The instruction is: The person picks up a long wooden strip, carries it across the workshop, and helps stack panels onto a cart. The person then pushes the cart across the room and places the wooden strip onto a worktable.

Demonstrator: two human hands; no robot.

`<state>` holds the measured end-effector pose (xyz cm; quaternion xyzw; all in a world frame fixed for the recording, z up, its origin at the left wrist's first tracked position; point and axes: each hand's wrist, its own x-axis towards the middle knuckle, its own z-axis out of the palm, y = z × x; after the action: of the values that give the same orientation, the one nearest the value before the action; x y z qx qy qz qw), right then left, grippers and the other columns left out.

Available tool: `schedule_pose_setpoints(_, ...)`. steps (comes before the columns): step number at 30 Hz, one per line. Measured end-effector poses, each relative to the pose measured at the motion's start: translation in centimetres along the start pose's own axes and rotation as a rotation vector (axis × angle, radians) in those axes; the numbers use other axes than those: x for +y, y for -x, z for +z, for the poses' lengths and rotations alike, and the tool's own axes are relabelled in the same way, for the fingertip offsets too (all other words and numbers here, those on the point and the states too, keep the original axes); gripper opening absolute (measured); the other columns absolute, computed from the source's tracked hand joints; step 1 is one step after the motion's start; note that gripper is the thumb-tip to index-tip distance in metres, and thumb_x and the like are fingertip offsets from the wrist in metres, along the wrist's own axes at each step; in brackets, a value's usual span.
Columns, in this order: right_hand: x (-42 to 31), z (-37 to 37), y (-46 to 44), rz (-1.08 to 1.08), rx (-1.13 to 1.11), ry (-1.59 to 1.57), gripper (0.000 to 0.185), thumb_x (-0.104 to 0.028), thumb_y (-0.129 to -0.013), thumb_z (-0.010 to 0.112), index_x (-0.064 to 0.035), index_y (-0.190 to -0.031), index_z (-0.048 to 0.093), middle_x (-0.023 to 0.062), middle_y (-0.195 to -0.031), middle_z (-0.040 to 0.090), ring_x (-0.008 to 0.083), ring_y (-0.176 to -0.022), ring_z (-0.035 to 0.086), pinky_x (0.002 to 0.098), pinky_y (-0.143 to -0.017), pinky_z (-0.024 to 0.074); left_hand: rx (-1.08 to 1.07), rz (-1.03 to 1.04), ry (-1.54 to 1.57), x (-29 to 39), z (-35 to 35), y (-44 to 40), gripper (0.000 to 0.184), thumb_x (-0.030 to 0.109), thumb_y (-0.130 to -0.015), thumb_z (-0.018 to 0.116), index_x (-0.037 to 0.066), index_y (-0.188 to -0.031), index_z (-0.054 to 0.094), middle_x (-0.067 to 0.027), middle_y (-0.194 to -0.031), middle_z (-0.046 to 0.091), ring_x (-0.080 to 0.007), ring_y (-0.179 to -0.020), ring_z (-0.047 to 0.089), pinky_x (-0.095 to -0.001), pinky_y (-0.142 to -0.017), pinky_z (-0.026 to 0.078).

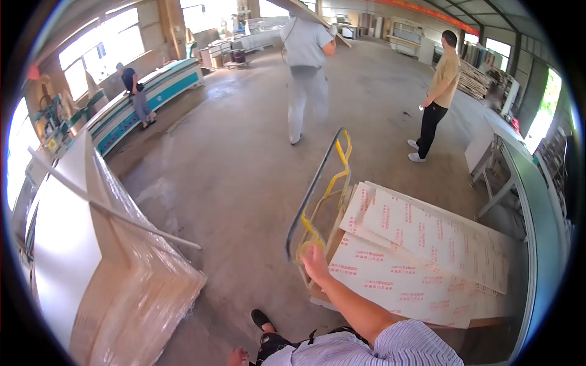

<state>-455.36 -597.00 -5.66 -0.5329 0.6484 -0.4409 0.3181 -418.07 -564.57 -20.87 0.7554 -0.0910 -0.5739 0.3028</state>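
Note:
My right hand (314, 261) is closed round the yellow tube of a cart handle (310, 229), which has a dark grey upper bar. On the cart beside it lies a stack of large flat panels (390, 274), with white sheets printed in red characters on top. The top sheets overlap at an angle. My left hand (238, 357) hangs low at the bottom edge, partly cut off, with its fingers loosely bent and nothing seen in them.
On the left stands a stack of panels (134, 299) in clear plastic wrap, with a long strip (122, 210) across it. Ahead, one person (305, 55) carries a board (302, 11) overhead. Another person (441, 85) stands at right; a third (134, 91) is by a teal-and-white machine (162, 97). A metal-framed table (519, 171) borders the right.

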Motion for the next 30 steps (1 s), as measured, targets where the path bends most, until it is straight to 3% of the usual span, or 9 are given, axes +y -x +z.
schedule_pose_setpoints(1,-1.2,1.7,-1.8,-0.004,0.065,0.030,0.046,-0.023,-0.080,0.062,0.0014,-0.115,0.047,0.0178,-0.103,0.056,0.0301,-0.099,0.056,0.0364,-0.085,0.0440,-0.039,0.036,-0.057,3.8,-1.0,-2.5,0.031,0.030,-0.082,0.053,0.003,-0.093,0.063,-0.0155,-0.084,0.065,-0.0241,-0.074,0.065,-0.0348,-0.064,0.051)
schedule_pose_setpoints(3,-3.9,5.0,-4.4,0.068,0.136,0.091,0.051,-0.024,-0.079,0.062,0.0011,-0.119,0.044,0.0198,-0.107,0.054,0.0328,-0.102,0.054,0.0379,-0.087,0.0432,-0.256,0.409,-0.758,10.2,-4.0,-10.8,0.021,0.025,-0.086,0.050,0.007,-0.094,0.057,-0.0117,-0.084,0.064,-0.0186,-0.067,0.061,-0.0304,-0.057,0.049)
schedule_pose_setpoints(5,-6.2,7.8,-6.9,0.217,0.177,0.147,0.055,-0.025,-0.078,0.062,0.0008,-0.122,0.039,0.0218,-0.111,0.053,0.0352,-0.105,0.053,0.0398,-0.089,0.0419,-0.163,0.250,-0.114,22.4,-0.5,-8.8,0.020,0.019,-0.085,0.052,0.002,-0.094,0.054,-0.0116,-0.078,0.062,-0.0181,-0.062,0.059,-0.0290,-0.051,0.046)
schedule_pose_setpoints(8,-8.2,9.9,-8.8,0.368,0.334,0.121,0.064,-0.026,-0.077,0.062,-0.0004,-0.127,0.031,0.0241,-0.117,0.051,0.0375,-0.110,0.050,0.0417,-0.090,0.0409,-0.290,0.315,-0.165,36.4,3.5,-10.8,0.025,0.022,-0.087,0.052,0.001,-0.102,0.054,-0.0102,-0.085,0.063,-0.0167,-0.068,0.058,-0.0289,-0.060,0.046)
schedule_pose_setpoints(12,-8.0,10.7,-11.3,0.598,0.374,0.033,0.061,-0.025,-0.077,0.060,-0.0028,-0.125,0.031,0.0291,-0.115,0.051,0.0471,-0.097,0.055,0.0519,-0.083,0.0442,-0.479,0.463,-0.252,49.4,12.0,-12.8,0.024,0.023,-0.089,0.052,0.003,-0.103,0.053,-0.0097,-0.090,0.063,-0.0169,-0.075,0.059,-0.0296,-0.068,0.047)
schedule_pose_setpoints(19,-8.8,11.0,-12.3,0.616,0.486,0.292,0.048,-0.024,-0.078,0.058,-0.0063,-0.117,0.038,0.0250,-0.093,0.061,0.0432,-0.079,0.060,0.0508,-0.067,0.0477,-0.731,0.506,-0.495,61.8,29.5,-15.4,0.028,0.028,-0.092,0.050,0.006,-0.110,0.049,-0.0090,-0.091,0.062,-0.0186,-0.076,0.061,-0.0319,-0.068,0.050)
schedule_pose_setpoints(22,-9.0,11.0,-13.0,0.666,0.495,0.318,0.044,-0.029,-0.080,0.055,-0.0067,-0.115,0.041,0.0226,-0.098,0.061,0.0415,-0.078,0.061,0.0508,-0.067,0.0487,-0.877,0.557,-0.573,65.9,36.8,-14.2,0.034,0.032,-0.092,0.050,0.007,-0.113,0.045,-0.0093,-0.097,0.058,-0.0192,-0.075,0.061,-0.0331,-0.068,0.051)
schedule_pose_setpoints(25,-10.5,10.8,-13.4,0.756,0.606,0.303,0.033,-0.032,-0.085,0.051,-0.0086,-0.108,0.047,0.0177,-0.091,0.062,0.0392,-0.077,0.061,0.0502,-0.067,0.0484,-0.994,0.566,-0.614,69.6,44.9,-13.5,0.040,0.035,-0.091,0.050,0.007,-0.118,0.041,-0.0099,-0.104,0.055,-0.0205,-0.077,0.060,-0.0355,-0.069,0.051)
schedule_pose_setpoints(30,-10.6,11.3,-14.9,0.832,0.933,0.403,0.022,-0.029,-0.087,0.052,-0.0083,-0.087,0.059,0.0136,-0.083,0.062,0.0339,-0.074,0.061,0.0454,-0.065,0.0488,-1.026,0.491,-0.616,73.5,61.2,-12.6,0.039,0.038,-0.091,0.050,0.010,-0.116,0.039,-0.0068,-0.097,0.050,-0.0194,-0.087,0.056,-0.0359,-0.071,0.049)
